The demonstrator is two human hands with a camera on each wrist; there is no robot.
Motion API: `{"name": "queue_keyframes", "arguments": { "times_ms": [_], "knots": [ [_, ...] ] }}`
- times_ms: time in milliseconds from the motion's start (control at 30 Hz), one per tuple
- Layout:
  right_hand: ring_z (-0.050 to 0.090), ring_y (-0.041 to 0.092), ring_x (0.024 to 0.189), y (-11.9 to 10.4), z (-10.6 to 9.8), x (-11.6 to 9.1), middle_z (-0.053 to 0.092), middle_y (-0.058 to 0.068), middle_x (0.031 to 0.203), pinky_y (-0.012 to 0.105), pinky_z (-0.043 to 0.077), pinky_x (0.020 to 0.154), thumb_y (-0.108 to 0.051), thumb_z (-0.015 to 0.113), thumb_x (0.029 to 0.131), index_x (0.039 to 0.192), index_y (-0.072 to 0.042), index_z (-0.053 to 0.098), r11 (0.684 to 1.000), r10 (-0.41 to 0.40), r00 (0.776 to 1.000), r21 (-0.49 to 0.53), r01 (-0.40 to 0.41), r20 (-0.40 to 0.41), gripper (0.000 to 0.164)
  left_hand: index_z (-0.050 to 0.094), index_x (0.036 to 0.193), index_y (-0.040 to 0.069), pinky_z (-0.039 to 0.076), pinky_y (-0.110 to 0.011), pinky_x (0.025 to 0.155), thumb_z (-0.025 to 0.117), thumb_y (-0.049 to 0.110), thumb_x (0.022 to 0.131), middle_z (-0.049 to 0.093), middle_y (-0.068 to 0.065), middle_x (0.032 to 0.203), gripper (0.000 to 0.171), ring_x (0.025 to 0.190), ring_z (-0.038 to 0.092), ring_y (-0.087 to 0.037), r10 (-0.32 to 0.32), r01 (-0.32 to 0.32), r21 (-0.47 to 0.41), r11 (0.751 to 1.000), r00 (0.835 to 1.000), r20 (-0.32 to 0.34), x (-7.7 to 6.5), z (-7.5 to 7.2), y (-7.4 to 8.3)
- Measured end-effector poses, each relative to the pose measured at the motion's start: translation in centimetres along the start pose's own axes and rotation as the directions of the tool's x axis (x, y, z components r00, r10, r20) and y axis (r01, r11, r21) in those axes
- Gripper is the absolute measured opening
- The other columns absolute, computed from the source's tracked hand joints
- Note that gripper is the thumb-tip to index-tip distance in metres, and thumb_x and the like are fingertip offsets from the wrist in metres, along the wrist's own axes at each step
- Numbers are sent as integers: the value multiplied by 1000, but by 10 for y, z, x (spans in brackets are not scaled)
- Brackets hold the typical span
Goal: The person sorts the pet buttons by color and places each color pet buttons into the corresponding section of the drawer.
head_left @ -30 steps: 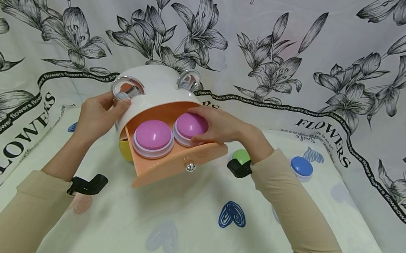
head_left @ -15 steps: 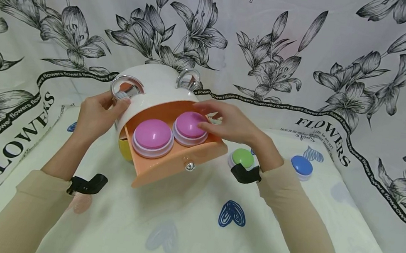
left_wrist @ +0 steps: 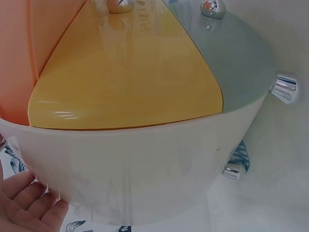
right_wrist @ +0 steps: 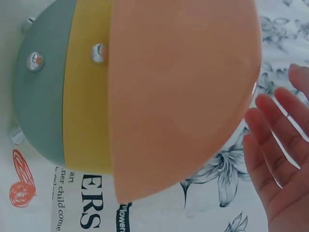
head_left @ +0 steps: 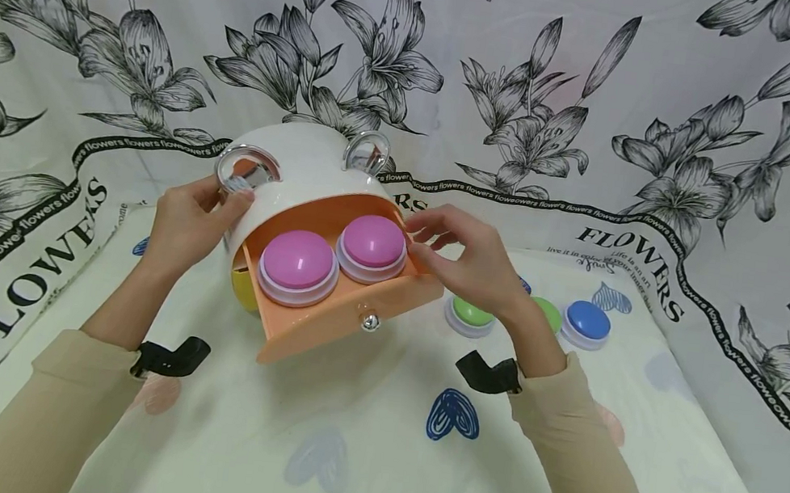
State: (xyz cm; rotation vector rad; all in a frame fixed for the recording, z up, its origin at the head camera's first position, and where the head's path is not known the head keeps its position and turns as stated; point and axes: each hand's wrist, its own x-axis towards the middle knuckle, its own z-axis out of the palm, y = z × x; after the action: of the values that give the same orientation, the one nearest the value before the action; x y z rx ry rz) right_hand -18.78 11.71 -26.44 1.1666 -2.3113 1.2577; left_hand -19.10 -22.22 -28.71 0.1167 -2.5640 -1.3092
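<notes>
A white rounded drawer box [head_left: 311,147] with silver ring ears stands at the back, its orange drawer [head_left: 328,322] pulled out. Two round, purple-domed pieces with clear bases, a left one [head_left: 299,260] and a right one [head_left: 374,241], sit side by side in that drawer. My left hand [head_left: 185,223] grips the box's left side by the ear, thumb in front. My right hand [head_left: 470,261] is beside the drawer's right wall with loosely bent fingers, holding nothing; whether the fingertips touch the wall I cannot tell. Below are a yellow drawer [left_wrist: 125,82] and a grey-green drawer [left_wrist: 236,58], both pushed in.
To the right on the heart-print cloth [head_left: 371,455] lie a green-domed piece [head_left: 471,314], a blue-domed piece [head_left: 587,321] and another green one [head_left: 548,313], partly hidden by the right wrist. A flower-print sheet [head_left: 509,15] hangs behind the box.
My right hand has let go of the right purple-domed piece and moved right, out to the drawer's side. The piece stays in the drawer. The left hand and the box keep their place.
</notes>
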Motion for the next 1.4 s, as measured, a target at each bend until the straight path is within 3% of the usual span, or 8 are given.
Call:
{"name": "queue_keyframes", "arguments": {
  "times_ms": [367,633,833,1133,1400],
  "knots": [
    [57,12,84,-11,11,-32,63,8,95,24,53,70,2,68,79,100,-3,60,998,-63,988,-3,63,-138,23,46,137,12,43,-47,95,51,56,85,50,-12,134,67,132,36,-29,-16,16,3,1000,1000,5,1,1,0],
    [55,13,81,-14,22,-56,61,7,89,20,52,67,5,69,77,99,-1,59,1000,-11,965,-7,10,-263,25,45,137,13,43,-47,95,51,55,86,49,-12,135,67,132,36,-28,-16,16,1,1000,1000,5,1,1,-1],
    [58,15,76,-14,49,-72,63,6,85,24,54,62,6,69,75,100,-2,59,1000,22,939,-5,-25,-343,28,46,137,12,42,-47,96,51,55,86,49,-12,135,67,132,36,-28,-15,15,-1,1000,1000,6,0,1,0],
    [60,14,76,-10,88,-80,64,6,90,23,53,56,-1,69,77,101,-5,58,999,27,957,36,-18,-287,27,43,139,13,42,-47,97,50,57,85,46,-11,138,70,133,34,-27,-42,42,-1,999,999,16,-1,-1,0],
    [59,13,76,-13,105,-81,64,4,90,22,52,57,-3,72,75,103,-5,56,999,35,940,-16,-44,-340,32,44,138,13,41,-46,98,51,56,85,46,-11,138,68,134,34,-27,-34,34,-9,999,999,16,-1,-1,0]
  ]
}}
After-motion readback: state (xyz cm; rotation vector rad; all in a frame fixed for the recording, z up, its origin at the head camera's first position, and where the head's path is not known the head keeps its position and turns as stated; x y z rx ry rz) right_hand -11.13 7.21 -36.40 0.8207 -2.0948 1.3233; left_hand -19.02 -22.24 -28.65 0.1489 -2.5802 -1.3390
